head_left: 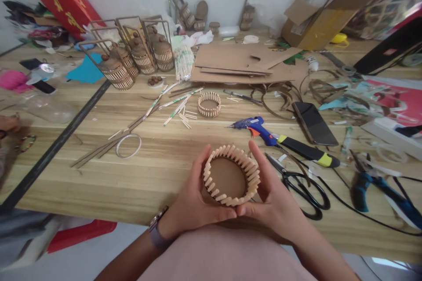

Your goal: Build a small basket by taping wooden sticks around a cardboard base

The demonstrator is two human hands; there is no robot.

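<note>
A small round basket (231, 175) with a brown cardboard base and a ring of pale wooden sticks sits between both my hands at the near edge of the wooden table (158, 171). My left hand (194, 199) cups its left side, fingers curled round the rim. On the opposite side my right hand (273, 193) wraps the rim, thumb up along the sticks. A second, smaller stick ring (209, 104) lies farther back on the table.
A blue glue gun (255, 127), black scissors (301, 184), a yellow-black knife (306, 151), a phone (314, 123) and blue pliers (379, 189) lie to the right. Loose sticks (178, 107), cardboard sheets (237, 61) and finished lidded baskets (135, 59) are behind. Another person's hand (8, 125) shows at far left.
</note>
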